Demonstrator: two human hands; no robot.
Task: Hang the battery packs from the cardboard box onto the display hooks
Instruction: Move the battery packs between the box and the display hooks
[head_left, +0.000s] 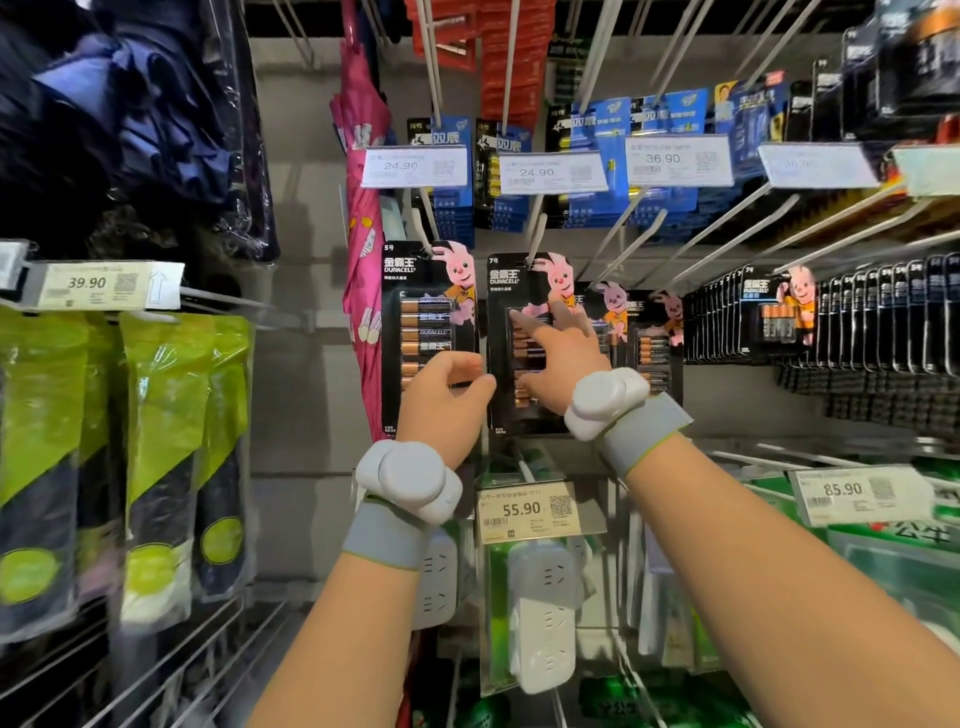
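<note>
Two black Duracell battery packs hang side by side on display hooks: a size-5 pack (426, 322) on the left and a size-7 pack (524, 291) on a hook (536, 241) at the centre. My right hand (563, 358) lies flat on the front of the size-7 pack, fingers straight and spread. My left hand (441, 400) is curled at the lower gap between the two packs, thumb and fingers pinching a pack edge; which pack it is I cannot tell. More Duracell packs (649, 343) hang behind to the right. The cardboard box is out of view.
Blue battery packs (597, 156) and price tags (553, 171) hang above. White power strips (543, 613) with a 55.90 tag (530, 512) hang just below my hands. A pink umbrella (363, 208) hangs at the left and green-packaged umbrellas (156, 441) at the far left. Rows of black packs (857, 322) fill the right.
</note>
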